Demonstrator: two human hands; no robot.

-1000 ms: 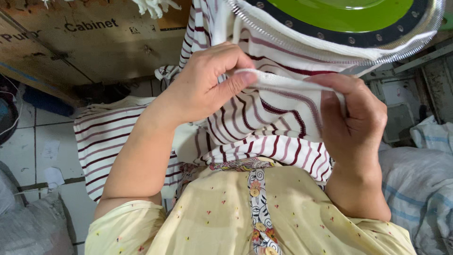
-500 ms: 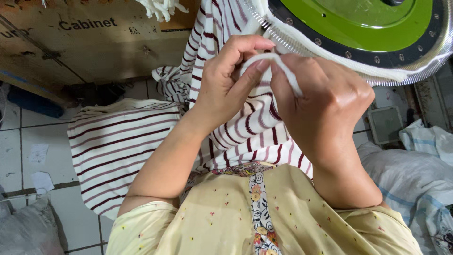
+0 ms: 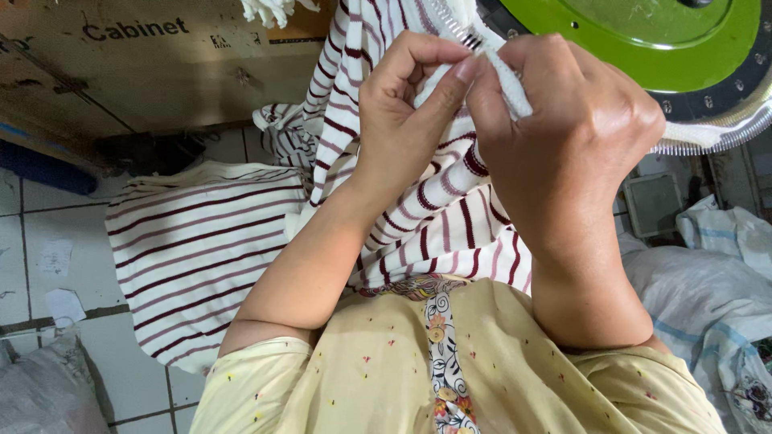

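My left hand (image 3: pixel 406 104) and my right hand (image 3: pixel 563 137) meet at the top middle of the view, both pinching the white ribbed edge (image 3: pixel 515 84) of a white knit fabric with dark red and pink stripes (image 3: pixel 434 217). That edge sits against the toothed rim (image 3: pixel 708 138) of a round machine with a green disc (image 3: pixel 643 40). The striped fabric hangs down from the rim over my lap and my yellow patterned top (image 3: pixel 450 370). Fingertips of both hands touch each other at the edge.
A folded pile of the same striped fabric (image 3: pixel 193 257) lies on the tiled floor (image 3: pixel 32 241) at left. Cardboard boxes (image 3: pixel 145 64) stand behind it. White sacks (image 3: pixel 708 297) lie at right, a grey bag (image 3: pixel 40 394) at bottom left.
Both hands have moved up and closer together at the machine rim; the right hand has slid left along the white edge until it meets the left hand's fingertips.
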